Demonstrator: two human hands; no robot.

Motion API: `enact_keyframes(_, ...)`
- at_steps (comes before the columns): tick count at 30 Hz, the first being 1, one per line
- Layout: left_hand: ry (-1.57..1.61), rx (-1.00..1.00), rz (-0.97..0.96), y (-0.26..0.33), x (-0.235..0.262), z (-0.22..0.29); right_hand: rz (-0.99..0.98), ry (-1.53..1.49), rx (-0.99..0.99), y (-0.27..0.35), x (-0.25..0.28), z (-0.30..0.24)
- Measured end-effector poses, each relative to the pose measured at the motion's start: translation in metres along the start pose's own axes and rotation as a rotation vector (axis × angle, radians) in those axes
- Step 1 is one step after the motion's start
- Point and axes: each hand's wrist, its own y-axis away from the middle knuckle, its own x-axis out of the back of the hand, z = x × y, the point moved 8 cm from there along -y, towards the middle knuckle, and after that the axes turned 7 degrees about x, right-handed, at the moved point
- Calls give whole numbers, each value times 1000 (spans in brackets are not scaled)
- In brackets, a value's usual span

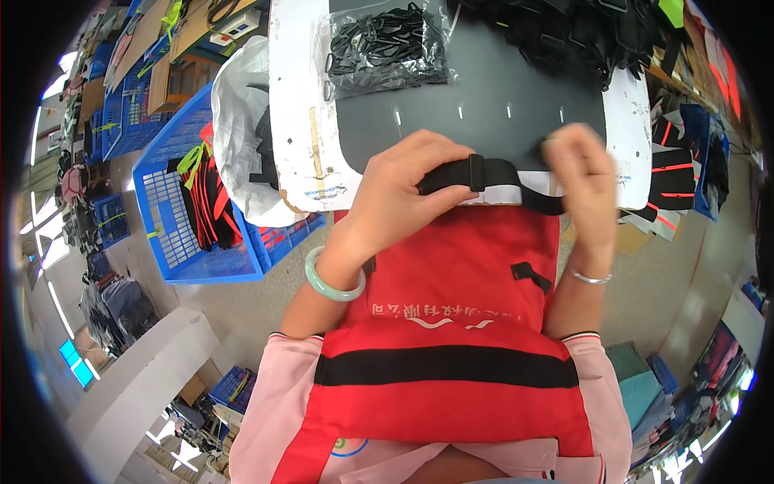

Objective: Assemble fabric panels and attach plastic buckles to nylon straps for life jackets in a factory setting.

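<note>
My left hand [403, 189] is closed around a black webbing strap [504, 173] at the near edge of the table. A black plastic slide buckle [476, 173] sits on the strap just beyond my left fingertips. From there the strap bends down to the right and passes behind my right hand [582, 173]. That hand is blurred, its fingers curled, with a dark bit of strap at the fingertips. Farther back lies a clear plastic bag [387, 48] full of black plastic buckles. A heap of black straps with buckles [576, 32] covers the far right.
The white table [302, 153] has a dark grey mat [484, 105]. At its left are a white sack [238, 137] and a blue crate [165, 218] holding black and red pieces. Black pieces with red stripes [673, 177] are stacked at the right. A red apron [451, 282] covers my lap.
</note>
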Motion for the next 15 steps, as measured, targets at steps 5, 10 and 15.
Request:
enact_keyframes(5,-118,-6,-35,0,-3,5,-195,246,-46,3,-42,-1)
enact_keyframes(10,-321,-125,-58,4,-11,15,-458,273,-34,11,-52,7)
enact_keyframes(15,141,-20,-75,-3,-11,6,-192,34,-12,10,-57,11)
